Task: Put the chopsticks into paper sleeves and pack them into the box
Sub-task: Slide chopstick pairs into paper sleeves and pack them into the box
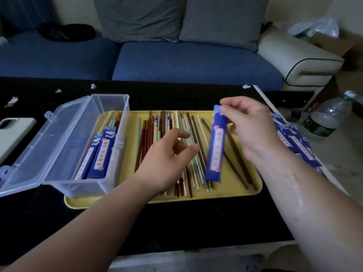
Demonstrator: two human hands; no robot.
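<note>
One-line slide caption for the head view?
Right hand pinches a blue paper sleeve above loose multicoloured chopsticks on a yellow tray; left hand reaches toward them.

The box (64, 146) sits at the tray's (231, 190) nine o'clock side (partly on it) — loose chopsticks (149, 134) lie in the tray, spare sleeves (290, 140) at three o'clock, sofa (176, 59) at twelve.

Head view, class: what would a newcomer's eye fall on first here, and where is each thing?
A yellow tray in mid-table, strewn with loose chopsticks in brown, cream and pale green. Above it the right hand pinches a blue paper sleeve near its top, the left hand hovering over the chopsticks. At left, an open clear plastic box holds sleeved chopsticks.
</note>
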